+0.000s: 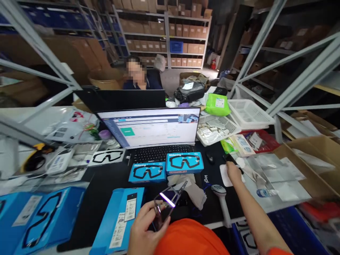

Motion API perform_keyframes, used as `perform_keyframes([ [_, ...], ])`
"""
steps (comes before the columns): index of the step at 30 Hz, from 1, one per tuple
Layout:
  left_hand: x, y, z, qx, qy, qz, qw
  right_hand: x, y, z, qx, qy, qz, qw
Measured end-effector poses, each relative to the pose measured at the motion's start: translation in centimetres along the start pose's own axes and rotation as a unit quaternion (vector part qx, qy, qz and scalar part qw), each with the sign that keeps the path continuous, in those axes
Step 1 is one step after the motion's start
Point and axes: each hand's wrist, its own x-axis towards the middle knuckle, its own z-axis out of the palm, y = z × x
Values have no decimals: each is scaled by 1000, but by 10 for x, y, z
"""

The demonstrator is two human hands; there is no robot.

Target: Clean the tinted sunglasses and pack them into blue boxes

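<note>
My left hand (145, 226) is closed round a pair of dark-lensed glasses (166, 205), held above the black desk mat (101, 191). My right hand (233, 172) reaches out to the right, its fingers resting on a white paper slip (224, 176) beside a black phone-like object (230, 158). Two blue glasses boxes (184, 163) lie in front of the keyboard (159, 152). A third blue box (119, 219) lies near my left hand. A white cloth pouch (193, 191) sits between the hands.
A monitor (151, 125) stands behind the keyboard; a person sits beyond it. A barcode scanner (221, 202) and mouse (210, 157) lie right of centre. White baskets (249, 113), a green parcel (217, 104), clear bags (276, 173) and a cardboard box (316, 159) fill the right. More blue boxes (39, 219) sit left.
</note>
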Motion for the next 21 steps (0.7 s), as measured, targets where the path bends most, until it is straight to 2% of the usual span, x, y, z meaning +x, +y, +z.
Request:
perform_keyframes([
  [3, 0, 11, 1, 38, 23, 51, 998, -1, -9, -9, -37, 73, -35, 996],
  [6, 5, 23, 3, 63, 31, 81, 994, -18, -35, -23, -40, 165, -99, 980],
  [8, 10, 31, 3, 76, 36, 99, 992, -38, -63, -31, 7, 250, -171, 953],
  [10, 15, 40, 4, 86, 56, 118, 988, -61, -93, -35, 132, 282, -172, 935],
  [12, 20, 48, 5, 91, 81, 138, 983, -87, -116, -30, 305, 235, -101, 917],
  [14, 23, 52, 6, 100, 100, 153, 978, -114, -133, -16, 352, 183, -53, 916],
  [15, 23, 53, 7, 107, 106, 158, 976, -128, -141, -7, 389, 135, -17, 911],
  [17, 23, 52, 11, 127, 114, 157, 973, -156, -161, 16, 450, -11, 41, 892],
  [18, 22, 50, 13, 142, 115, 155, 971, -170, -174, 27, 472, -67, 63, 877],
  [21, 17, 43, 21, 196, 112, 151, 962, -200, -217, 55, 550, -153, 146, 808],
])
